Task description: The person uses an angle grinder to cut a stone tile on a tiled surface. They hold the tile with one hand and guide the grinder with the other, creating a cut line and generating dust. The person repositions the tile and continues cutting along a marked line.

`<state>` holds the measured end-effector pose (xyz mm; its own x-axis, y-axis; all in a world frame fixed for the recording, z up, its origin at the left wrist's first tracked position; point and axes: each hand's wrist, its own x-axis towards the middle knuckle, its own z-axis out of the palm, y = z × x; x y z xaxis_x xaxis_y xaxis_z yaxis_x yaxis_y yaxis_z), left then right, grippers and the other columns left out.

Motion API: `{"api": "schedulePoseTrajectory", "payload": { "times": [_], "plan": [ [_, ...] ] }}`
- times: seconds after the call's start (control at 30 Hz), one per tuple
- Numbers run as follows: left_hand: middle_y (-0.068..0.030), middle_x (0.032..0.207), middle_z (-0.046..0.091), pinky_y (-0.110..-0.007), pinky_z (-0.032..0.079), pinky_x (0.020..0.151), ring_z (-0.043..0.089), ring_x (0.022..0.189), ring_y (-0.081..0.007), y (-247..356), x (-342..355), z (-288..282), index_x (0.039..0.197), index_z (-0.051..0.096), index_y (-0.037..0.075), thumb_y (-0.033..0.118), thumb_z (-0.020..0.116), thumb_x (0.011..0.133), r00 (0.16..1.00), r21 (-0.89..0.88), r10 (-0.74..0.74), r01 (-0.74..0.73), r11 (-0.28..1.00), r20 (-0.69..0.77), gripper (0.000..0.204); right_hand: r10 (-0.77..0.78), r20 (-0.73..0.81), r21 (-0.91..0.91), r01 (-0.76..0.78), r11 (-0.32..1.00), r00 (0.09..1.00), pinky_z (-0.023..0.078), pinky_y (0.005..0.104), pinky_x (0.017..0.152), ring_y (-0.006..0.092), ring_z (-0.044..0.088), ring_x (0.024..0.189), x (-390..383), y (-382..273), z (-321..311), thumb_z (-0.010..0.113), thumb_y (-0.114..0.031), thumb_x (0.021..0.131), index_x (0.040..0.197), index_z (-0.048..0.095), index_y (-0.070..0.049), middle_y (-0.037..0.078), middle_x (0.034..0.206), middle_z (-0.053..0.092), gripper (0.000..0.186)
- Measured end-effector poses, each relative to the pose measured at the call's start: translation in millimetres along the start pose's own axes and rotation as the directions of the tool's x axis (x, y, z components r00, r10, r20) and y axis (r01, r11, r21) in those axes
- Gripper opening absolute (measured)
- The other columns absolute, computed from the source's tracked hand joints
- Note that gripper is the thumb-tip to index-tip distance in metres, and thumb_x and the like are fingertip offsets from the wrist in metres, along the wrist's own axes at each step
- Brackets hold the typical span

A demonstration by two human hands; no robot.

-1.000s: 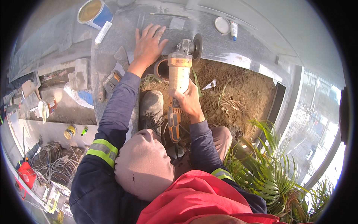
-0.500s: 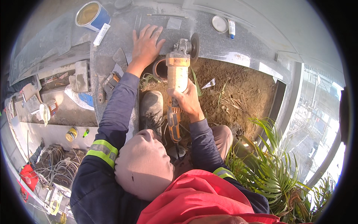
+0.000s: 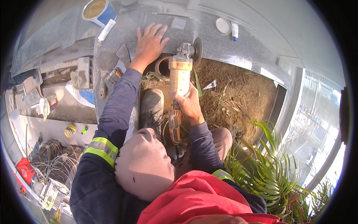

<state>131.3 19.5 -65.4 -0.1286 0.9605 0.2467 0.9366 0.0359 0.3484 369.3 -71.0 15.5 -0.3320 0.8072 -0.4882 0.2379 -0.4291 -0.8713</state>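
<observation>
Angle grinder (image 3: 179, 84), dark lettering (image 3: 182, 65) on orange band (image 3: 172, 65)

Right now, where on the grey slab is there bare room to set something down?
The slab looks bare right of the cutting disc, nearer than the blue-capped tube. A smaller patch lies between the left hand and the white tube. It's crowded beside the left forearm, where a scraper and other tools lie.

"What's past the stone ledge (image 3: 216, 46) at its right end?"
"A glass pane (image 3: 311, 115), glaring with sunlight."
"And along the near edge?"
"Bare brown soil (image 3: 246, 84); a pale wall (image 3: 287, 30) lines the far one."
</observation>
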Motion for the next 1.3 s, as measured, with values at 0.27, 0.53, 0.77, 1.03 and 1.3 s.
{"api": "schedulePoseTrajectory", "payload": {
  "times": [0.27,0.53,0.77,1.03,1.3],
  "plan": [
    [-0.0038,0.150,0.055,-0.071,0.025,0.120,0.042,0.148,-0.0300,1,0,3,0.149,0.058,0.018,0.041,0.062,0.104,1.000,0.014,-0.001,0.001,1.000,-0.010,0.051,-0.020,0.028,-0.036,0.021,0.999,0.999,0.055,0.0324,0.082,0.0152,0.065,0.089,8,6,-6,0.079,-0.022,0.078,0.118,0.063,0.006,0.008,0.103,0.071,0.051],
    [-0.0037,0.148,0.056,-0.072,0.027,0.119,0.043,0.147,-0.0288,-2,-3,3,0.148,0.059,0.018,0.042,0.062,0.103,1.000,0.033,0.005,-0.004,0.999,-0.030,0.051,-0.091,0.059,0.015,0.090,0.996,0.994,0.056,0.0336,0.089,0.0180,0.067,0.094,14,7,-5,0.074,-0.016,0.079,0.119,0.057,0.009,0.014,0.106,0.071,0.051],
    [-0.0037,0.148,0.057,-0.072,0.027,0.119,0.043,0.147,-0.0291,0,-2,4,0.148,0.060,0.018,0.042,0.063,0.103,0.999,0.025,0.011,-0.010,1.000,-0.040,0.051,-0.065,0.038,-0.014,0.066,0.998,0.997,0.054,0.0310,0.081,0.0138,0.065,0.089,17,15,-6,0.078,-0.026,0.079,0.120,0.063,0.004,0.006,0.104,0.070,0.054],
    [-0.0044,0.150,0.056,-0.071,0.025,0.120,0.042,0.148,-0.0301,-1,-3,4,0.149,0.058,0.018,0.042,0.062,0.103,1.000,0.038,0.011,-0.010,0.999,-0.025,0.052,-0.070,0.039,0.006,0.070,0.998,0.997,0.054,0.0312,0.081,0.0135,0.064,0.090,20,16,-4,0.080,-0.026,0.079,0.122,0.062,0.004,0.005,0.104,0.070,0.055],
    [-0.0045,0.151,0.055,-0.071,0.023,0.121,0.041,0.149,-0.0299,-2,-3,5,0.150,0.057,0.019,0.042,0.060,0.104,1.000,0.043,0.009,-0.008,0.999,-0.021,0.052,-0.085,0.053,0.047,0.082,0.995,0.995,0.054,0.0311,0.081,0.0134,0.064,0.090,19,12,-5,0.081,-0.027,0.079,0.122,0.062,0.004,0.005,0.105,0.069,0.056]
  ]
}}
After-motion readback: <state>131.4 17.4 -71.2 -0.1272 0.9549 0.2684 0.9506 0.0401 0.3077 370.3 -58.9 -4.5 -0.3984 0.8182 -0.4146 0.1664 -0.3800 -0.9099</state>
